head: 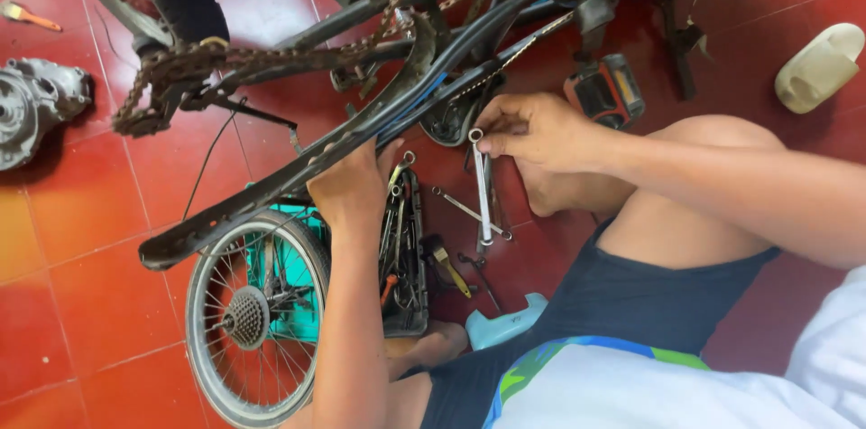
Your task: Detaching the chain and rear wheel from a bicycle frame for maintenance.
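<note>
wrench: a silver ring wrench (pixel 483 185) hangs upright from the right hand, ring end up against the black frame, shaft pointing down over the red tiled floor (pixel 81 212).
right hand: the right hand (pixel 532 131) pinches the wrench's ring end between thumb and fingertips.
left hand: the left hand (pixel 352 185) is wrapped from below around the frame tube, fingers curled shut on it.
frame: the bicycle frame (pixel 298 172) slants across the view, a rusty chain (pixel 225 59) draped over its upper part.
below: an open toolbox (pixel 404 258) of tools sits beside a spoked wheel (pixel 253 316) with a cassette.
further out: a grey engine casing (pixel 32 104) lies at the left edge, a cream plastic jug (pixel 819 66) at the right.
</note>
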